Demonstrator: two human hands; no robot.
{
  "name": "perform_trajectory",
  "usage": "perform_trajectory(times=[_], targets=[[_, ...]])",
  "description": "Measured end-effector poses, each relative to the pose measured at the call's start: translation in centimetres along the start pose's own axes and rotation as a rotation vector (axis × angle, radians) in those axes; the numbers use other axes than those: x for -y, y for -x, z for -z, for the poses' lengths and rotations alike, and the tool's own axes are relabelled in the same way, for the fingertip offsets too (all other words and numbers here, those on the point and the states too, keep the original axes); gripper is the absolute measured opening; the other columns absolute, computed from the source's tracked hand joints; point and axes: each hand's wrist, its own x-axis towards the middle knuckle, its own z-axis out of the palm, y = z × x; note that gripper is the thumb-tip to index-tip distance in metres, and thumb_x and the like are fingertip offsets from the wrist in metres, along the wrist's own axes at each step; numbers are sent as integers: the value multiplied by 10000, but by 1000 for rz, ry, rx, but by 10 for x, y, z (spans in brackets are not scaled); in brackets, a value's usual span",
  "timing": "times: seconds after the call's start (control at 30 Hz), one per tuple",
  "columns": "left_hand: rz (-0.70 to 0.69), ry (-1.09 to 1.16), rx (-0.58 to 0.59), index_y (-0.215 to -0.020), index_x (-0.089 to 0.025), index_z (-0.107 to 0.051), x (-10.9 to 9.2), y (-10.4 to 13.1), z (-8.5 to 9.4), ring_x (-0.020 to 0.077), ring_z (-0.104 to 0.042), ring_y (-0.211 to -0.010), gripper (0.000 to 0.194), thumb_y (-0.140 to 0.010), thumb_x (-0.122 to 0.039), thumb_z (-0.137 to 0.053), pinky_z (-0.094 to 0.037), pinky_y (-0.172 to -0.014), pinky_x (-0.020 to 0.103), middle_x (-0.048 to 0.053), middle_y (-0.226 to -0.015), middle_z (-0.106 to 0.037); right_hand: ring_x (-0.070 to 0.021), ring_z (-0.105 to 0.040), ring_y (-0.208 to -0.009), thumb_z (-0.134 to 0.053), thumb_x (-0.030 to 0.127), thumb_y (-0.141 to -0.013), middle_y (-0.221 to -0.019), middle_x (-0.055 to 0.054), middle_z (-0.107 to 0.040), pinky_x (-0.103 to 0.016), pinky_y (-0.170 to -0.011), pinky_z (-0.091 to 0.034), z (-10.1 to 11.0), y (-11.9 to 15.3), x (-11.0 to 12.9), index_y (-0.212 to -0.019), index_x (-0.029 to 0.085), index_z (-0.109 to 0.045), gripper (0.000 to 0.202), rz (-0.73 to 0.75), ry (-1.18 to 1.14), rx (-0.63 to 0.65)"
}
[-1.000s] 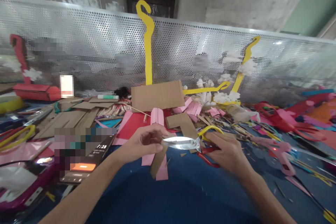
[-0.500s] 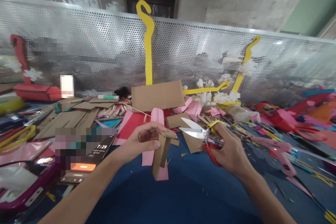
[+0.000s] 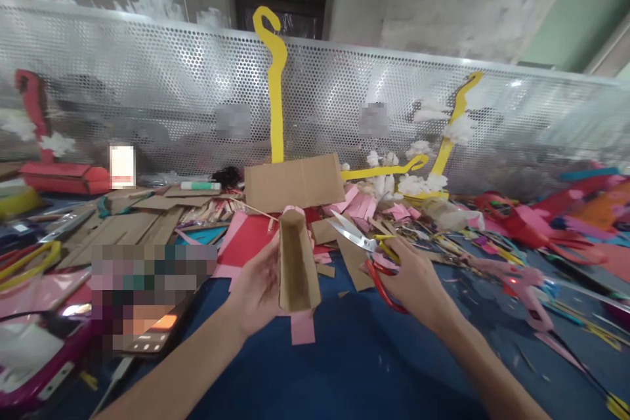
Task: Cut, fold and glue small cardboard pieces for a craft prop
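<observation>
My left hand [image 3: 258, 285] is closed around the left side of a small open cardboard box [image 3: 299, 269], long and narrow, its hollow inside facing me. A strip of pink paper [image 3: 302, 328] shows below the box's lower end. In my right hand [image 3: 411, 282] is a pair of scissors [image 3: 361, 239] with one yellow and one red handle. Their blades are slightly parted and point up and left, a short way right of the box and not touching it. Behind the box lies a red sheet [image 3: 241, 243] with pink edges.
A larger cardboard piece [image 3: 295, 180] with a yellow hooked strip [image 3: 276, 105] stands before a perforated metal panel [image 3: 325, 92]. At right lies a pink glue gun [image 3: 526, 292]; at left, a phone [image 3: 157, 328] and cardboard scraps [image 3: 113, 230]. The table is blue.
My left hand has turned the cardboard box, so its open hollow now faces me. The scissors have shifted slightly left and the blades are closer together.
</observation>
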Motion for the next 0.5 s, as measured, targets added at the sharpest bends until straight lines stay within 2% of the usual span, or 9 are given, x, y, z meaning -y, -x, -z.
perform_trajectory(times=[0.17, 0.33, 0.5], targets=[[43, 105, 70, -1149, -173, -683, 9, 3, -4, 145, -725, -1020, 271, -1017, -367, -548, -589, -855, 202, 57, -1174, -745, -292, -697, -878, -719, 506, -838, -942, -89, -725, -363, -713, -502, -7, 0, 0, -994, 225, -628, 334, 14, 27, -27], [34, 89, 48, -1231, -160, -656, 13, 2, -2, 168, -726, -1042, 330, -1049, -367, -474, -599, -833, 201, 74, -1188, -742, -283, -701, -831, -721, 525, -826, -909, -82, -730, -348, -673, -496, -5, 0, 1, -950, 221, -629, 341, -23, 19, -10], [-2, 1, 32, -1235, -177, -636, 14, 0, 0, 185, -717, -1073, 313, -1036, -383, -509, -599, -888, 253, 72, -1152, -746, -262, -686, -762, -721, 524, -819, -847, -77, -726, -325, -626, -472, -5, -1, -2, -895, 223, -616, 328, -10, -9, -32]])
